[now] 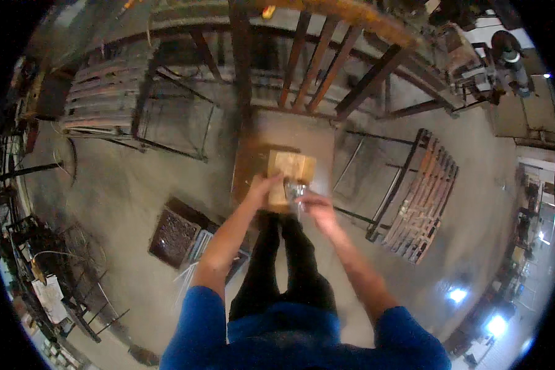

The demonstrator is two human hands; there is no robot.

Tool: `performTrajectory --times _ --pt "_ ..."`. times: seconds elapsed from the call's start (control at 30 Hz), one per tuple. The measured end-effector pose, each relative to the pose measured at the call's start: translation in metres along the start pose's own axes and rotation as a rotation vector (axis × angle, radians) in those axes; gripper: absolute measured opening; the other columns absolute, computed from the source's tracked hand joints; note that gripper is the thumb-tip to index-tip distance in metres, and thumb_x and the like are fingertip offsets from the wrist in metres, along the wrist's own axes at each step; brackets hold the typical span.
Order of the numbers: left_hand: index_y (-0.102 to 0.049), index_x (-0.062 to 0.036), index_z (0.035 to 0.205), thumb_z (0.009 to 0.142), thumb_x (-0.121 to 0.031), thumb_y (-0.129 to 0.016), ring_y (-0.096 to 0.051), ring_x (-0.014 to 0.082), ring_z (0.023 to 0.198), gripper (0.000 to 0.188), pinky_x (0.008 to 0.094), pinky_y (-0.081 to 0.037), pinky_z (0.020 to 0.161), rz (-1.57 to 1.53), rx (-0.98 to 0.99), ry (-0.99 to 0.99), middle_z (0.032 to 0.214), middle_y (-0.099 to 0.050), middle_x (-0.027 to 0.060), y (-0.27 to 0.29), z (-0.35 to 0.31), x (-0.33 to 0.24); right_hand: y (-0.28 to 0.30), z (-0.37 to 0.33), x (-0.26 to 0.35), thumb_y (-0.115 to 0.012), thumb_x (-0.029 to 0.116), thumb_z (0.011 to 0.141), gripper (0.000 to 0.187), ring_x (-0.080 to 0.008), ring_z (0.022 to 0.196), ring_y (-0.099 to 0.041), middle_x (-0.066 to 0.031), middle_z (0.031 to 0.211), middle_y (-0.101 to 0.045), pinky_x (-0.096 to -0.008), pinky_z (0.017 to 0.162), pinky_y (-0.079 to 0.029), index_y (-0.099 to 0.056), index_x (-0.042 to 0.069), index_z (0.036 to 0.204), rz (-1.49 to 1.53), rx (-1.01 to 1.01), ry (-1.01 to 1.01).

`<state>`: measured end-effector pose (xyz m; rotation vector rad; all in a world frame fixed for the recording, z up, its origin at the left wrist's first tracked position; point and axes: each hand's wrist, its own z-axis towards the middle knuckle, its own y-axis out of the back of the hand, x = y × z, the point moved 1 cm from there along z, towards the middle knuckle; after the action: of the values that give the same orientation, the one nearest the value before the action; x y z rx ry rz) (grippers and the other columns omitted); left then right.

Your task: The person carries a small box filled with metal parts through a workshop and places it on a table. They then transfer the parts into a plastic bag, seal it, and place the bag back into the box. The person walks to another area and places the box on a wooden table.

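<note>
A light-coloured wooden block [278,195] stands out in the middle, close in front of my legs. My left hand [263,187] grips it along its left side. A second pale wooden piece [296,165] adjoins its far end; I cannot tell whether the two are joined. To the right, my right hand [315,202] is closed around a shiny metal tool [298,191] held against or just beside the block. Blur hides the tool's exact kind and the fingertips. Beneath lies a brown flat worktop [314,131].
Beyond the worktop rises a rusty metal frame with slanted bars [320,58]. Slatted racks stand left [105,92] and right [422,197]. A box of small dark pieces [174,235] sits on the floor at left. Machinery [508,61] is at far right.
</note>
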<state>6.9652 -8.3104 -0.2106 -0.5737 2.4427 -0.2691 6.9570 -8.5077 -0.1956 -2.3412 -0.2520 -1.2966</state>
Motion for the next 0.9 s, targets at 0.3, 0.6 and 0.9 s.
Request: performTrajectory --times 0.3,0.6,0.9 --pt "-0.049 0.0018 0.107 0.075 -0.023 -0.063 -0.059 0.03 0.079 0.043 0.0374 -0.047 0.065 0.898 -0.582 -0.617 0.089 -0.059 0.0194 0.046 0.071 0.018 0.044 0.083 -0.054 -0.056 -0.003 0.066 0.025 -0.0132 0.075 -0.048 -0.0032 0.084 -0.049 -0.023 0.067 -0.038 -0.062 0.002 0.09 -0.293 -0.043 0.087" --pt "-0.057 -0.0051 0.093 0.066 -0.019 -0.065 -0.058 0.0358 0.067 0.031 0.0404 -0.047 0.056 1.103 -0.211 -0.52 0.074 -0.061 0.0162 -0.008 0.044 0.062 0.019 0.089 -0.058 -0.058 -0.002 0.059 0.032 -0.018 0.082 -0.052 -0.0073 0.086 -0.055 -0.0245 0.071 -0.041 -0.061 0.0 0.09 -0.264 -0.047 0.232" --pt "-0.061 -0.0074 0.084 0.063 -0.014 -0.061 -0.058 0.0342 0.063 0.022 0.0415 -0.047 0.054 1.177 -0.184 -0.604 0.069 -0.06 0.0158 -0.022 0.038 0.038 0.01 0.085 -0.039 -0.062 0.006 0.056 0.035 -0.0273 0.082 -0.056 -0.0159 0.088 -0.057 -0.0326 0.073 -0.045 -0.061 0.0 0.091 -0.501 -0.154 0.383"
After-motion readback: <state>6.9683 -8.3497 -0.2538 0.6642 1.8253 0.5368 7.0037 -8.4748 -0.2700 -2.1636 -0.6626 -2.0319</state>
